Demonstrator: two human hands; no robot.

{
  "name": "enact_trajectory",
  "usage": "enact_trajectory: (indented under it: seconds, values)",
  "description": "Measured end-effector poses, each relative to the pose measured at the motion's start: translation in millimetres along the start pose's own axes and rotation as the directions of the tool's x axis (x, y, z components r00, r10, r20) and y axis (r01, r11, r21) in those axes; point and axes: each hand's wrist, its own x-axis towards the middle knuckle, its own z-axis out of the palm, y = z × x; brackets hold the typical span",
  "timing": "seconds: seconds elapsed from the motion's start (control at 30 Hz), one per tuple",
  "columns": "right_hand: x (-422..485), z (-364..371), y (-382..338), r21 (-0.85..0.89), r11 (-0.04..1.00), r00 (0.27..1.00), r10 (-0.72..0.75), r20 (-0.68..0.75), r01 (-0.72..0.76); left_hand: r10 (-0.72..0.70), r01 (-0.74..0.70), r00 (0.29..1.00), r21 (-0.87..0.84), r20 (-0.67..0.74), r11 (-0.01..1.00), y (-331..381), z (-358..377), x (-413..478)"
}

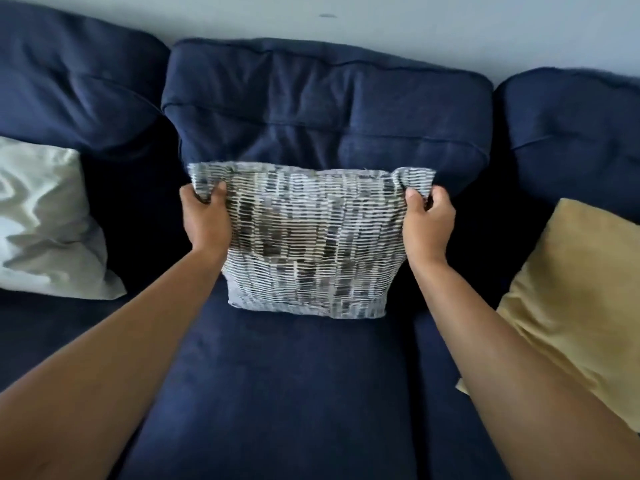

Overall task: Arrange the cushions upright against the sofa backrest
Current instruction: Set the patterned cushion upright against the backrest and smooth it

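A grey-and-white patterned cushion (311,240) stands upright on the middle seat, its back against the navy backrest (325,109). My left hand (206,220) pinches its top left corner and my right hand (427,221) pinches its top right corner. A pale white cushion (45,223) leans against the left backrest section. Over on the right seat, a mustard yellow cushion (575,299) lies tilted, with its near edge hidden behind my right forearm.
The navy sofa seat (277,393) stretches toward me below the patterned cushion. Dark gaps separate the three backrest sections. A light wall (415,26) runs behind the sofa.
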Motion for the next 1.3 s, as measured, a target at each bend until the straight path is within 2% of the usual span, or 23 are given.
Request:
enact_trajectory:
  seconds: [0.07, 0.17, 0.23, 0.3, 0.43, 0.67, 0.7, 0.77, 0.8, 0.83, 0.9, 0.97, 1.03, 1.07, 1.1, 1.13, 1.2, 1.23, 1.3]
  values:
    - [-5.5, -0.9, 6.6, -0.002, 0.999, 0.999, 0.033, 0.012, -0.033, -0.012, 0.011, 0.999, 0.028, 0.041, 1.000, -5.0, -3.2, -5.7]
    - [-13.2, -2.8, 12.7, 0.152, 0.987, 0.998, 0.055, 0.028, -0.059, 0.012, -0.011, 0.999, -0.024, 0.038, 1.000, 1.7, -7.5, -3.6]
    - [-12.3, -1.1, 8.5, 0.194, 0.979, 0.998, 0.051, 0.048, -0.059, 0.044, -0.043, 0.998, -0.027, 0.049, 0.999, 10.7, -6.4, 1.1]
    - [-5.2, 0.3, 1.4, 0.146, 0.989, 0.999, 0.031, 0.022, -0.034, 0.065, -0.063, 0.996, -0.030, 0.062, 0.998, 20.5, -2.3, 3.5]
    - [15.7, -6.9, -2.7, 0.175, 0.982, 0.985, 0.099, -0.142, -0.074, 0.065, -0.065, 0.998, -0.072, 0.001, 0.995, 37.2, 3.3, 9.8]
    - [12.2, -4.2, 0.8, -0.010, 0.990, 0.973, 0.135, -0.186, -0.139, -0.034, 0.027, 0.997, -0.098, -0.074, 0.995, 42.0, 6.3, 6.7]
    - [10.3, -3.9, -0.4, -0.056, 0.992, 0.971, 0.101, -0.215, -0.115, -0.016, 0.008, 0.996, -0.091, -0.091, 0.996, 42.6, 7.3, 3.5]
    - [-1.1, -1.3, -5.2, -0.151, 0.985, 0.955, -0.127, -0.268, 0.088, 0.108, -0.101, 0.983, 0.057, -0.146, 0.993, 41.2, 6.8, -8.2]
    - [-9.3, 2.0, -7.6, -0.210, 0.949, 0.919, -0.288, -0.269, 0.236, 0.240, -0.212, 0.959, 0.177, -0.153, 0.961, 37.4, 7.7, -16.3]
    - [-18.6, 7.0, -9.1, -0.278, 0.884, 0.868, -0.441, -0.229, 0.376, 0.405, -0.358, 0.906, 0.288, -0.123, 0.888, 32.3, 9.7, -25.5]
    - [-37.9, 20.4, -9.3, -0.370, 0.699, 0.745, -0.666, -0.026, 0.612, 0.674, -0.646, 0.734, 0.399, 0.087, 0.651, 20.5, 15.4, -49.3]
    - [-50.6, 35.9, -4.3, -0.371, 0.506, 0.609, -0.753, 0.249, 0.778, 0.760, -0.818, 0.559, 0.372, 0.333, 0.439, 3.0, 24.9, -68.1]
    - [-54.0, 49.3, 8.3, -0.377, 0.307, 0.470, -0.732, 0.493, 0.874, 0.734, -0.887, 0.449, 0.350, 0.509, 0.299, -14.9, 32.2, -74.7]
    - [-50.2, 53.1, 16.4, -0.397, 0.218, 0.428, -0.693, 0.581, 0.892, 0.693, -0.895, 0.431, 0.371, 0.578, 0.248, -22.9, 34.4, -70.5]
    - [-42.1, 54.1, 24.1, -0.426, 0.164, 0.424, -0.642, 0.639, 0.890, 0.638, -0.891, 0.435, 0.407, 0.635, 0.201, -29.0, 34.9, -61.9]
    - [-29.8, 52.4, 31.8, -0.468, 0.152, 0.460, -0.591, 0.663, 0.871, 0.580, -0.877, 0.456, 0.454, 0.675, 0.160, -34.6, 34.2, -50.0]
    - [0.1, 42.8, 43.2, -0.570, 0.216, 0.589, -0.514, 0.624, 0.793, 0.490, -0.820, 0.538, 0.560, 0.686, 0.118, -42.5, 29.6, -20.3]
    - [12.6, 36.1, 46.9, -0.611, 0.250, 0.643, -0.488, 0.591, 0.751, 0.460, -0.781, 0.593, 0.611, 0.661, 0.129, -44.6, 26.3, -6.7]
    - [23.5, 26.8, 51.5, -0.664, 0.273, 0.698, -0.474, 0.537, 0.696, 0.423, -0.699, 0.692, 0.689, 0.585, 0.190, -44.8, 20.1, 10.3]
